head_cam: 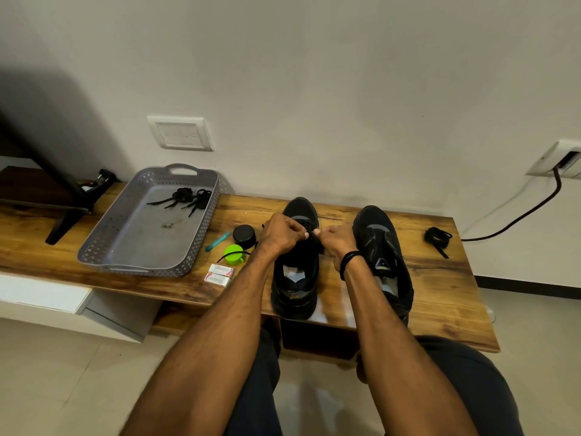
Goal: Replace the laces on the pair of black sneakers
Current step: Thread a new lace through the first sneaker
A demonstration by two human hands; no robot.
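Note:
Two black sneakers stand toe-to-wall on the wooden bench. Over the left sneaker (295, 278) both my hands meet at the eyelets. My left hand (281, 232) pinches a black lace (234, 253) whose free end trails left across the green lid. My right hand (336, 242), with a black band on its wrist, pinches the same lace close to the left hand's fingertips. The right sneaker (382, 256) stands untouched beside my right wrist, its tongue loose. A bundled black lace (437, 237) lies on the bench at the far right. Two more bundled laces (188, 198) lie in the grey tray.
A grey perforated tray (103, 243) sits on the left of the bench (446, 297). Between tray and shoe lie a black round tin (244, 236), a green lid (233, 254), a teal tool (217, 241) and two small boxes (219, 274). A TV stand leg (63, 225) rests far left.

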